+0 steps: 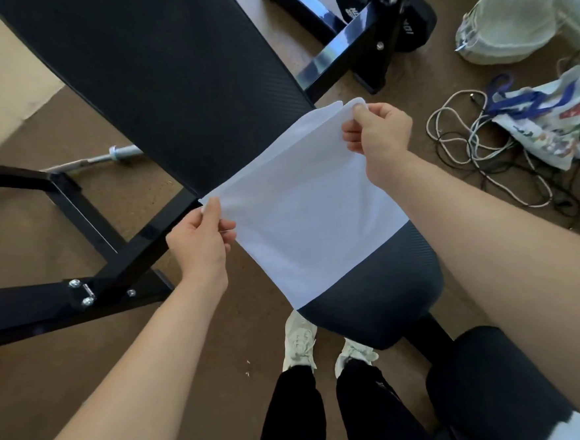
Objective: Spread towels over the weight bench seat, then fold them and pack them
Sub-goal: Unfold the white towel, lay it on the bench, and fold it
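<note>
Head view: on the floor to the right lie two containers. The farther one is a pale, rounded bag [505, 29] by the wall; something light fills it, but what it is cannot be told. Nearer lies a printed tote bag [549, 126] with blue handles, collapsed on its side, and its inside does not show. A tangle of white and black cables [472, 152] lies just beside the tote and touches it.

The tote carries coloured print and a red patch, too blurred to read. A black dumbbell [417, 22] behind the bench frame bears white lettering that cannot be read either.

The white towel [302, 215] hangs stretched between both hands, and its lower part lies over the dark seat [372, 289], whose front end stays uncovered. The left hand [199, 241] pinches the towel's left corner between thumb and fingers. The right hand [376, 131] grips the far corner, where two layers of cloth meet, close to the lower edge of the backrest [168, 73].
</note>
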`<state>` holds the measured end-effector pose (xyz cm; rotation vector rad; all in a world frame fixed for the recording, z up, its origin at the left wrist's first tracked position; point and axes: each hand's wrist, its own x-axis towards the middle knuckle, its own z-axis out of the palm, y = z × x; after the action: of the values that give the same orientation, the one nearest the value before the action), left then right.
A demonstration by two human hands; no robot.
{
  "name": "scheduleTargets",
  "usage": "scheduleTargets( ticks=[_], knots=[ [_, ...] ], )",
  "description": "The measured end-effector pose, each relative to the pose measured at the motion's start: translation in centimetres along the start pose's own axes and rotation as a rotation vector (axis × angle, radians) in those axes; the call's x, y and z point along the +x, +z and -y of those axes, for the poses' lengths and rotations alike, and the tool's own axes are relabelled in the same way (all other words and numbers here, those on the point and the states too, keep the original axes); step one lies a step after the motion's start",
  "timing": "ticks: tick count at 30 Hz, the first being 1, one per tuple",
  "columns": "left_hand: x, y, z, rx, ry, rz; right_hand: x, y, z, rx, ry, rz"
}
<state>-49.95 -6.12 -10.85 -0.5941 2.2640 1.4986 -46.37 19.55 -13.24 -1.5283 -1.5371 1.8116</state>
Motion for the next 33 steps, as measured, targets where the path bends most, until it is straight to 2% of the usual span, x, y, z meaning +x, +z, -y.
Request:
scheduleTargets(
  ticks=[3, 7, 10, 12, 15, 20, 25, 29, 33],
  knots=[
    [1.0, 0.6, -0.4, -0.001, -0.006, -0.064, 0.9, 0.5, -0.1, 0.005, 0.000, 0.050],
    [2.0, 0.9, -0.1, 0.006, -0.002, -0.134, 1.7, 0.4, -0.8, 0.032, -0.001, 0.284],
    [2.4, 0.8, 0.4, -0.024, -0.024, -0.186, 1.7, -1.0, -1.6, 0.065, 0.004, 0.340],
    [2.5, 0.6, 1.0, -0.063, -0.066, -0.218, 1.3, -2.4, -2.3, 0.049, 0.006, 0.272],
    [1.5, 0.3, 3.2, -0.061, -0.135, -0.196, 0.1, -5.2, -5.2, -0.121, 0.009, 0.083],
    [-2.2, 0.6, 9.3, 0.109, -0.369, 0.044, -1.6, -9.9, -12.4, -0.378, 0.119, -0.159],
    [-5.5, 2.3, 12.5, 0.169, -0.569, 0.292, -1.7, -10.6, -15.1, -0.273, 0.319, -0.119],
    [-5.8, 3.1, 13.5, 0.207, -0.568, 0.249, -1.5, -10.1, -14.3, -0.209, 0.361, -0.093],
    [-6.1, 2.6, 13.7, 0.164, -0.624, 0.275, -1.9, -10.6, -13.8, -0.096, 0.427, -0.080]
  ],
)
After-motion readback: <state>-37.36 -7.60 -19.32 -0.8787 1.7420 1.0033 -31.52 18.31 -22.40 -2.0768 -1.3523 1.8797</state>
